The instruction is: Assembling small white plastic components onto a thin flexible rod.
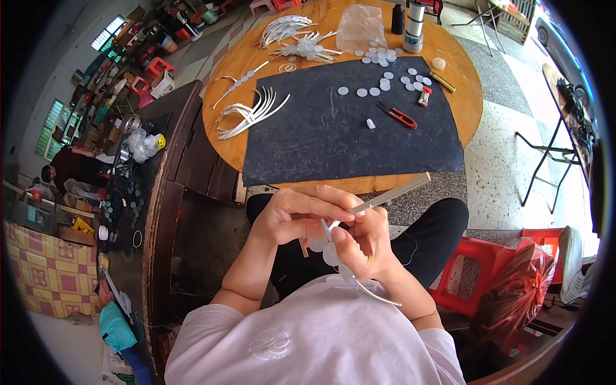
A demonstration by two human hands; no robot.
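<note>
Above my lap, close to the table's near edge, both my hands meet with fingers closed. My left hand (298,215) and my right hand (364,240) pinch a piece made of round translucent white discs (331,255) and a thin white strip (380,296). The strip's curved end hangs below my right hand. A long flat pale stick (401,190) juts up and right from between the fingertips; which hand bears it I cannot tell. My fingers hide the joint between strip and discs.
A dark mat (308,144) covers part of the round wooden table (221,141). On it lie red-handled snips (399,115), a small white cap (370,124) and loose discs (362,92). Bundles of white strips (253,114) sit left. Red stools (465,266) stand at right.
</note>
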